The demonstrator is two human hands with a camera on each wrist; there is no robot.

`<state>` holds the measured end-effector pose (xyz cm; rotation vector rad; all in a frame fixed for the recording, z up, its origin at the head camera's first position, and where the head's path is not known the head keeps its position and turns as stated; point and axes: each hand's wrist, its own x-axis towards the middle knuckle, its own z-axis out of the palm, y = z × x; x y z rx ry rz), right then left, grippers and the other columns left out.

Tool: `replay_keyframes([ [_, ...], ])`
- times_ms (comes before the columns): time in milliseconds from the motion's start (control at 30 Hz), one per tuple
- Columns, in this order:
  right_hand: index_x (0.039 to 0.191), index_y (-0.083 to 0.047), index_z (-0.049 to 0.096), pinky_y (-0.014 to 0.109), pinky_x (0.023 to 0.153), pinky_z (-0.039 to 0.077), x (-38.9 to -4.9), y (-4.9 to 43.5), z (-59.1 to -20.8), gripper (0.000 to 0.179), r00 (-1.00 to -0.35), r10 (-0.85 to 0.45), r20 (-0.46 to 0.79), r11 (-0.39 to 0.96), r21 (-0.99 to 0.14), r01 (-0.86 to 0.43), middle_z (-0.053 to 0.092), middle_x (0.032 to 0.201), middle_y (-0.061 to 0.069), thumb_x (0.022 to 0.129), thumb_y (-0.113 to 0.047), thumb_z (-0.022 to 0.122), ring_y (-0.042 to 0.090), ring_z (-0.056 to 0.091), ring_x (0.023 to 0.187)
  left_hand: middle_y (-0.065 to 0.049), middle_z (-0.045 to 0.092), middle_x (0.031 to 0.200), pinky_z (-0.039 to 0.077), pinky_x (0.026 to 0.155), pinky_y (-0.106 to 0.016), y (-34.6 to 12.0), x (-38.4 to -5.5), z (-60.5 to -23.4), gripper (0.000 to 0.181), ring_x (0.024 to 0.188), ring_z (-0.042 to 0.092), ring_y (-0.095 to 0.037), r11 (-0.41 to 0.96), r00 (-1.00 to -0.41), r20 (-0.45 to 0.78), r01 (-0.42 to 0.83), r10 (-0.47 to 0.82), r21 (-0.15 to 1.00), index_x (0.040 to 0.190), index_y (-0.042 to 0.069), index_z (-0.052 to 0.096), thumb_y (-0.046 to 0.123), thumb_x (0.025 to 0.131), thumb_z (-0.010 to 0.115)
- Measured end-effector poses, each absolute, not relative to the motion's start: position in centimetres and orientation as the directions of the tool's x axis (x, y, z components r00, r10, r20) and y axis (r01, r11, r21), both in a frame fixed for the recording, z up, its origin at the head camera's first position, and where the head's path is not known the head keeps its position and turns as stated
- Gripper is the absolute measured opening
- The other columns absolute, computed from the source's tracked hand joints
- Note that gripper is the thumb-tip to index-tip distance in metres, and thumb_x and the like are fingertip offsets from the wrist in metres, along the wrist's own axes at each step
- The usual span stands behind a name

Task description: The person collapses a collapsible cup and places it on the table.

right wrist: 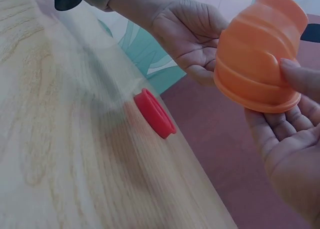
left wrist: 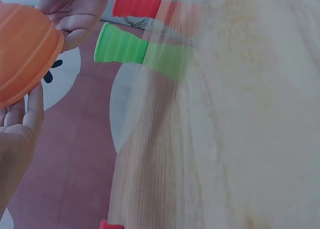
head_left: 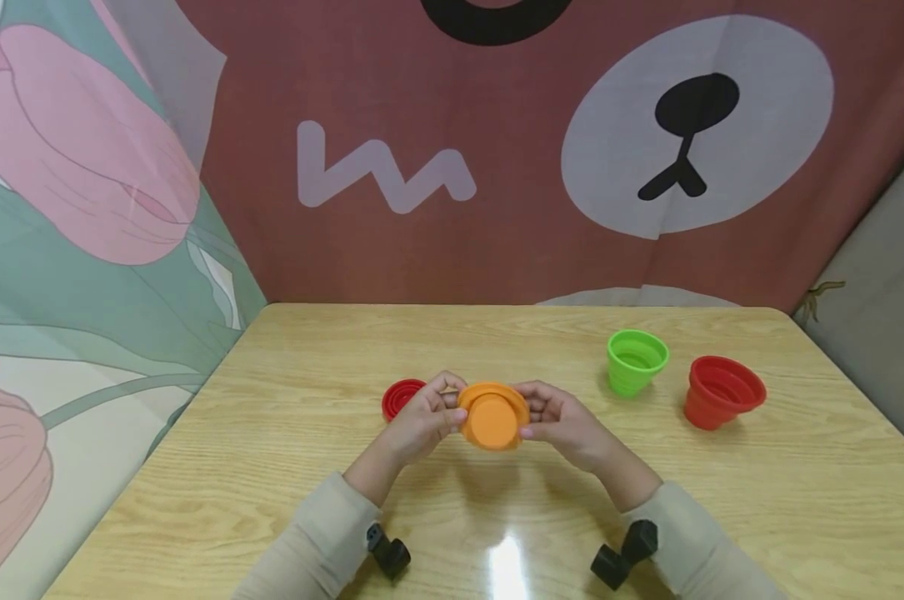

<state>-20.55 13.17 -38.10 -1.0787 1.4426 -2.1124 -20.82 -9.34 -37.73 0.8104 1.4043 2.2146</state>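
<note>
An orange collapsible cup (head_left: 494, 417) is held up above the table between both hands, its flat base turned toward the head camera. My left hand (head_left: 423, 421) pinches its left side, thumb on the near face. On the opposite side my right hand (head_left: 567, 423) grips it between thumb and fingers. The right wrist view shows the orange cup (right wrist: 260, 54) tilted, with a dent in its ribbed wall near the right thumb. Just behind the left hand, a flattened red collapsible cup (head_left: 401, 398) lies on the table, partly hidden by that hand.
A green collapsible cup (head_left: 636, 362) and an expanded red one (head_left: 721, 392) stand upright toward the back right of the wooden table (head_left: 287, 433). Behind the table's far edge hangs a printed cloth (head_left: 511, 242). Both sleeves carry small black devices (head_left: 387, 554).
</note>
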Motion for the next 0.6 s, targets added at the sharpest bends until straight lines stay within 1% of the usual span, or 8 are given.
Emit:
replay_keyframes([
  [100,0.112,-0.005,0.048,0.027,0.075,0.047,-20.7,13.2,-38.3,0.035,-0.680,-0.641,0.356,-0.376,-0.918,-0.126,0.057,0.098,0.007,0.080,0.010,0.052,0.016,0.055,0.088,-0.004,0.056,0.087,0.047,0.067,-0.024,-9.3,-20.9,-37.8,0.021,0.077,0.056,-0.013,-0.419,-0.756,0.263,-0.016,0.599,0.908,0.096,0.010,0.044,-0.006,0.084,0.046],
  [200,0.107,-0.003,0.048,0.027,0.071,0.048,-20.7,13.1,-38.2,0.030,-0.720,-0.614,0.324,-0.331,-0.933,-0.137,0.058,0.092,0.006,0.079,0.007,0.055,0.015,0.056,0.083,-0.004,0.056,0.087,0.047,0.067,-0.025,-9.2,-21.0,-37.9,0.024,0.076,0.056,-0.013,-0.416,-0.764,0.258,-0.015,0.591,0.909,0.095,0.011,0.045,-0.010,0.083,0.043],
  [267,0.105,0.002,0.047,0.026,0.070,0.049,-20.7,13.1,-38.1,0.029,-0.747,-0.595,0.297,-0.293,-0.945,-0.143,0.058,0.089,0.006,0.078,0.005,0.057,0.014,0.057,0.080,-0.004,0.056,0.087,0.047,0.067,-0.025,-9.1,-21.0,-38.0,0.026,0.076,0.056,-0.013,-0.413,-0.771,0.253,-0.014,0.585,0.911,0.094,0.011,0.045,-0.012,0.083,0.041],
  [367,0.104,0.011,0.042,0.026,0.069,0.049,-20.6,13.0,-37.8,0.033,-0.788,-0.564,0.247,-0.214,-0.965,-0.149,0.057,0.087,0.006,0.077,0.003,0.059,0.014,0.057,0.078,-0.004,0.054,0.087,0.047,0.067,-0.025,-9.0,-21.0,-38.1,0.028,0.076,0.055,-0.013,-0.403,-0.785,0.243,-0.009,0.570,0.915,0.093,0.011,0.045,-0.014,0.082,0.039],
  [467,0.105,0.017,0.038,0.026,0.069,0.049,-20.4,12.9,-37.4,0.036,-0.823,-0.531,0.201,-0.139,-0.979,-0.150,0.056,0.085,0.007,0.077,0.005,0.058,0.013,0.056,0.077,-0.004,0.053,0.086,0.047,0.067,-0.025,-9.0,-21.1,-38.1,0.029,0.075,0.055,-0.012,-0.395,-0.801,0.233,-0.004,0.551,0.919,0.092,0.011,0.045,-0.015,0.082,0.038],
  [600,0.103,0.017,0.038,0.025,0.067,0.049,-20.3,12.7,-37.1,0.032,-0.856,-0.479,0.192,-0.079,-0.981,-0.176,0.056,0.083,0.006,0.076,0.010,0.053,0.012,0.057,0.074,-0.003,0.053,0.086,0.047,0.068,-0.026,-8.8,-21.1,-38.0,0.029,0.075,0.055,-0.012,-0.389,-0.811,0.231,0.004,0.538,0.921,0.092,0.012,0.045,-0.015,0.082,0.038],
])
